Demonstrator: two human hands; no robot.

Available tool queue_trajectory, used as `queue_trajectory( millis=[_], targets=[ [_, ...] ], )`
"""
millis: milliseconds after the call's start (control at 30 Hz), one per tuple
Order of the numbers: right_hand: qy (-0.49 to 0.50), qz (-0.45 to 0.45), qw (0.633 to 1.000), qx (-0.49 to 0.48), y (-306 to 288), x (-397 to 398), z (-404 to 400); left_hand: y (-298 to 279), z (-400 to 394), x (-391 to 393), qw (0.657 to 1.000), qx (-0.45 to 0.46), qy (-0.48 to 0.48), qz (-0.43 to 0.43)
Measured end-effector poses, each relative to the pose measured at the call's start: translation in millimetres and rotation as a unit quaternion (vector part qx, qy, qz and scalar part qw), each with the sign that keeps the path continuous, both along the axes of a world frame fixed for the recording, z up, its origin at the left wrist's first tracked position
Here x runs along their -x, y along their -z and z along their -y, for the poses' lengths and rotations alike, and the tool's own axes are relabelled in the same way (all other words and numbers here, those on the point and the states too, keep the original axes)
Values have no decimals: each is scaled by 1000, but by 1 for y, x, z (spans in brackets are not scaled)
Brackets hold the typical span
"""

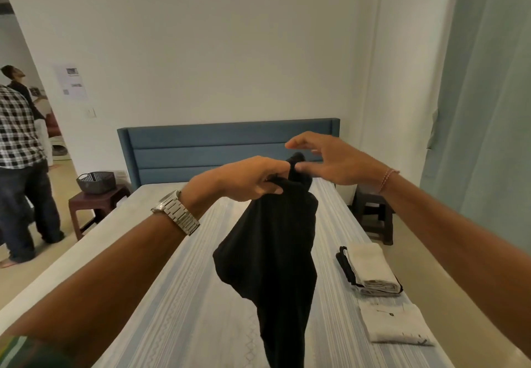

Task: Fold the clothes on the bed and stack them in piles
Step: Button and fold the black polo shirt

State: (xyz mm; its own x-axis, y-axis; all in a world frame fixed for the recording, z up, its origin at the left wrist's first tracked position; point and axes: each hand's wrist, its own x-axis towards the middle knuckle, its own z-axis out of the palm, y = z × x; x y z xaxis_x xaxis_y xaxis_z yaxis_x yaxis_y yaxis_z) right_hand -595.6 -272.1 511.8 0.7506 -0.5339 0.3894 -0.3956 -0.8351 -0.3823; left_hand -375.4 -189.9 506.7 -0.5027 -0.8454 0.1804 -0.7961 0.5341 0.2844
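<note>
Dim, warm indoor light (soft overall), wide-angle bending at the edges, slight blur throughout

so from my feed: black garment [270,252], bed [184,295] sheet in pale blue and white stripes, blue headboard [201,149], folded white and black pile [370,270], silver watch [176,212], someone's black-and-white checked shirt [17,132], pale teal curtain [482,109]

Open striped bed [184,295] left; folded piles [373,270] right.
</note>
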Motion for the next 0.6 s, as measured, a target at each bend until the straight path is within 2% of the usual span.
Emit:
queue_trajectory(
  millis=[133, 233, 333, 467, 600],
  targets=[
    [-55, -105, 993, 15, -2, -18, 2, -9, -2, 1, 998, 47, -6, 51],
    [-63, -109, 990, 63, -6, -30, 3, -12, -4, -2, 996, 55, -7, 73],
    [-69, -98, 992, 40, -9, -38, -4, -10, -7, -6, 996, 66, -10, 62],
    [-33, -81, 995, -40, -5, -37, 1, -3, -6, -27, 996, 88, -26, -7],
    [31, 21, 985, -168, -3, -33, 8, 3, 1, -58, 985, 67, -91, -129]
  ],
)
